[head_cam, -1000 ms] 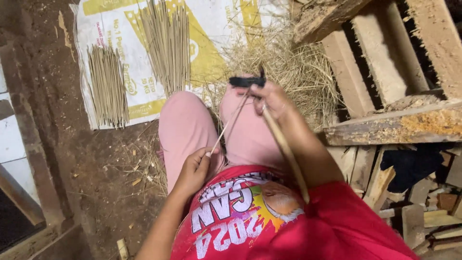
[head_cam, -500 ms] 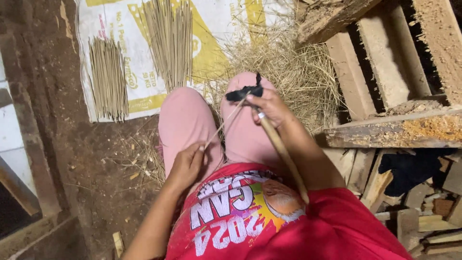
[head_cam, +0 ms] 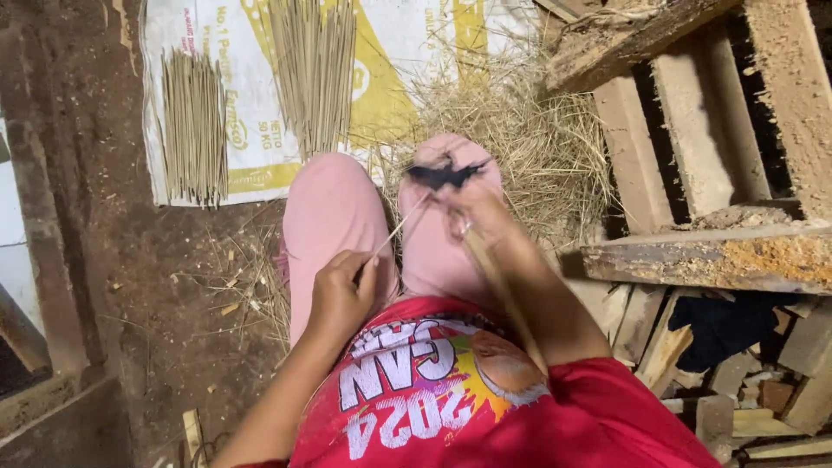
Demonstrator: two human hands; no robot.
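Observation:
I sit with my knees in pink trousers (head_cam: 334, 217) and a red printed shirt. My left hand (head_cam: 342, 290) pinches the near end of a thin bamboo stick (head_cam: 403, 227) that slants up to the right over my lap. My right hand (head_cam: 472, 212), blurred by motion, grips a dark knife (head_cam: 444, 175) whose long wooden handle (head_cam: 503, 295) runs back along my forearm. The blade rests on the far end of the stick, above my right knee.
Two bundles of finished thin sticks (head_cam: 195, 126) (head_cam: 314, 74) lie on a white and yellow sack (head_cam: 251, 95) on the dirt floor ahead. A heap of straw-like shavings (head_cam: 529, 139) lies by my right knee. Rough wooden planks and blocks (head_cam: 702, 260) stand at the right.
My right hand with the knife has slid a little away from me along the stick. My left hand keeps its hold near my lap.

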